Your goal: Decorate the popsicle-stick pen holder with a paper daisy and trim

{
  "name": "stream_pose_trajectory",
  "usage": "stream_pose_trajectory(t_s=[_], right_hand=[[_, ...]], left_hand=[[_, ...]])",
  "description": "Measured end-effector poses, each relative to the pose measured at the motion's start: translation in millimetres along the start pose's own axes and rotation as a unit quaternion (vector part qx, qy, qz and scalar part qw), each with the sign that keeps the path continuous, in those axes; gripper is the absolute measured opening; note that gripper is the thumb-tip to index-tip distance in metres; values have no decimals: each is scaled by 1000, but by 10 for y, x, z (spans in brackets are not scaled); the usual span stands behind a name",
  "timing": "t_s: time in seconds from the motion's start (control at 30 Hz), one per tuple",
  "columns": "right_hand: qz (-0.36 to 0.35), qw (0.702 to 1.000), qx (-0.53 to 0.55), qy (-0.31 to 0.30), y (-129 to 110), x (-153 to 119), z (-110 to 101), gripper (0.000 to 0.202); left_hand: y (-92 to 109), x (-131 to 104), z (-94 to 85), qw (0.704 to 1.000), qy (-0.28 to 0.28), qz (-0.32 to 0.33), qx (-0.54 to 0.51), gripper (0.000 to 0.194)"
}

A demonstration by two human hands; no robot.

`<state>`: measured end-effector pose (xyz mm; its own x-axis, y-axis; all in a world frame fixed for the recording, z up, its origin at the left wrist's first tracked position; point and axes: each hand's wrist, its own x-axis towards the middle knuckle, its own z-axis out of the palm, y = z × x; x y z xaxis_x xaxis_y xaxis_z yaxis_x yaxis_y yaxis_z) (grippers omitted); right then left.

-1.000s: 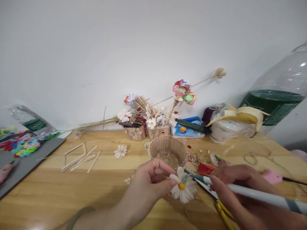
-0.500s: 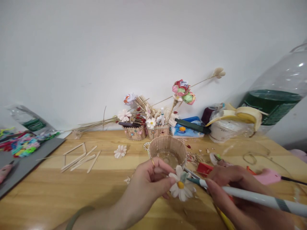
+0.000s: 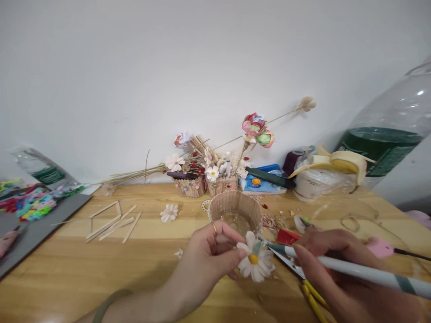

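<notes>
Near the middle front, my left hand (image 3: pixel 210 258) pinches a white flower (image 3: pixel 255 264) with a yellow centre between thumb and fingers. One upper petal bears a blue-green tint. My right hand (image 3: pixel 350 273) grips a white marker (image 3: pixel 357 269) with a teal tip; the tip points left, close to the tinted petal, and whether it touches is unclear. Just behind the flower stands a round wooden-stick basket (image 3: pixel 235 202). Scissors with yellow handles (image 3: pixel 313 298) lie partly beneath my right hand.
Wooden sticks (image 3: pixel 104 226) and a loose white flower (image 3: pixel 169 213) lie at left. Decorated baskets (image 3: pixel 189 187) of flowers stand by the wall. A blue packet (image 3: pixel 262 181), a banana peel (image 3: pixel 350 161) and a large bottle (image 3: pixel 387 134) are at the right; a grey board (image 3: pixel 43 229) is far left.
My right hand has shifted slightly right with the marker, and its tip has drawn back from the petal. More of the scissors shows. My left hand and the flower are nearly unmoved.
</notes>
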<state>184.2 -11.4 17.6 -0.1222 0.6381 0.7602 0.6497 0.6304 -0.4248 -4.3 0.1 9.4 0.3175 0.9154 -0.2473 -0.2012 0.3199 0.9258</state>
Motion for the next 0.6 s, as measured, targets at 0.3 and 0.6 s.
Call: stream_pose_trajectory(t_s=[0.3, 0.6], right_hand=[[15, 1000, -6, -7, 26, -30, -4, 13], [-16, 999, -2, -44, 46, -30, 25, 15]], left_hand=[[-3, -22, -2, 1000, 1, -1, -11, 25], [-3, 0, 3, 1000, 5, -2, -18, 29]])
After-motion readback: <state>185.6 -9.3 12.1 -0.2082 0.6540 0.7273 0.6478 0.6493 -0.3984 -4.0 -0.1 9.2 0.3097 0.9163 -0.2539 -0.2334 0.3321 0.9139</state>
